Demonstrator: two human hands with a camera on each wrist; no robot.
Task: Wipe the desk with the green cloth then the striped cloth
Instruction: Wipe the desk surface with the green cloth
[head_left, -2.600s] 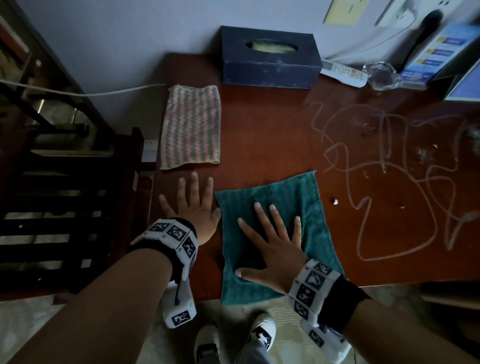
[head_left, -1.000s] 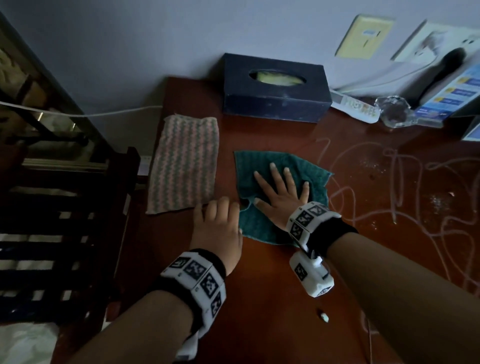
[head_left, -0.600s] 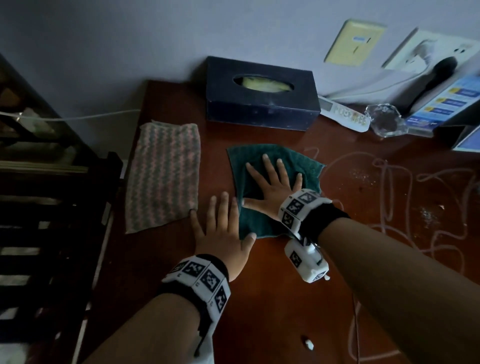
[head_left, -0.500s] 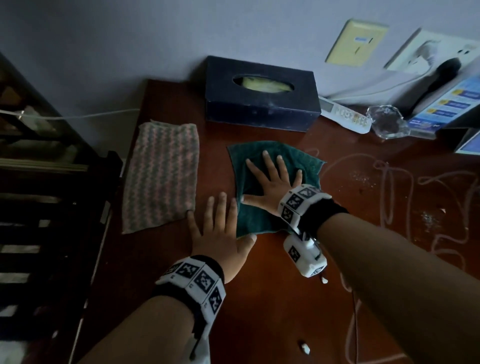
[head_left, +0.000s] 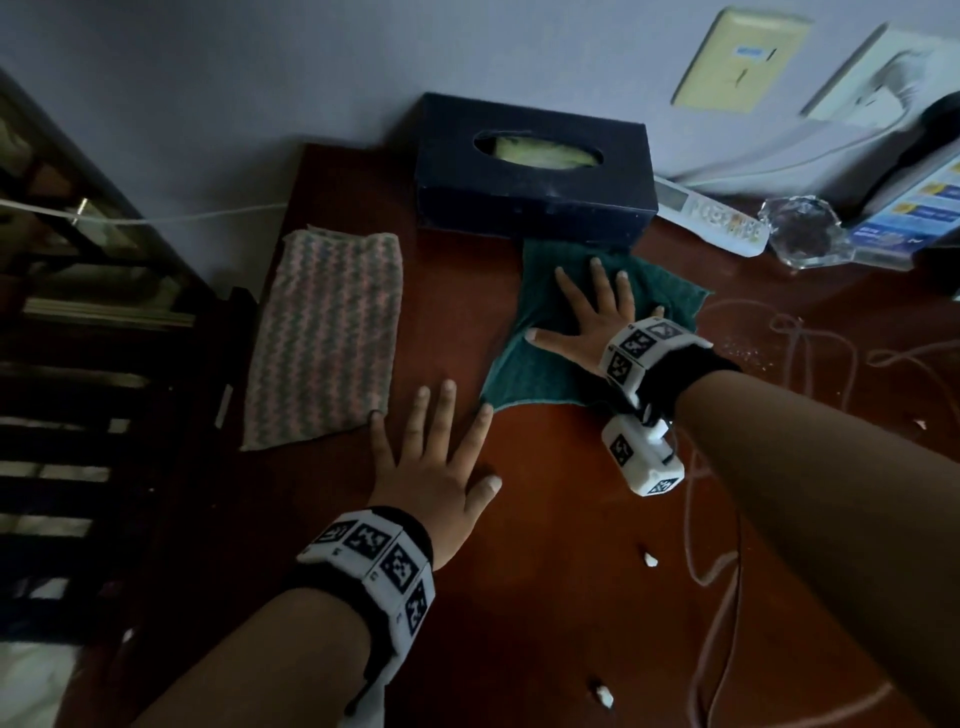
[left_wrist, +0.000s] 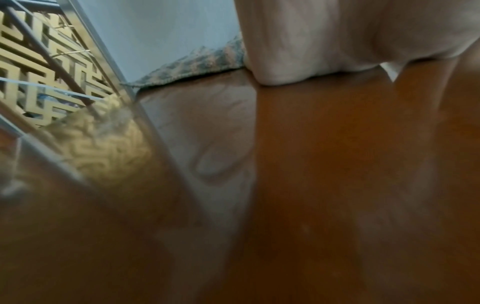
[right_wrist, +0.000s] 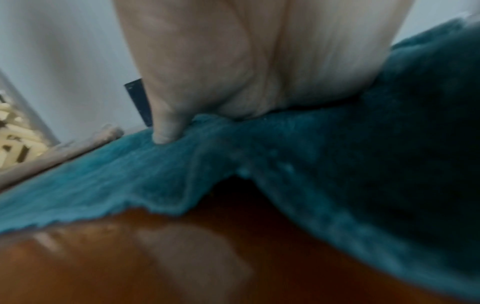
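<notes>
My right hand (head_left: 597, 322), fingers spread flat, presses the green cloth (head_left: 540, 364) against the tissue box (head_left: 530, 171); my left hand (head_left: 431, 467) rests splayed on the desk (head_left: 545, 571). Soft and light, it likely bunches; palm-down pressure suits it.

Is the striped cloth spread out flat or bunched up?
Spread flat: the striped cloth lies as a smooth rectangle on the desk, with neither hand on it.

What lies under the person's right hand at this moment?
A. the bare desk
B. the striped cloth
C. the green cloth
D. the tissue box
C: the right hand lies flat with fingers spread on the green cloth; the striped cloth lies apart, to its left.
</notes>
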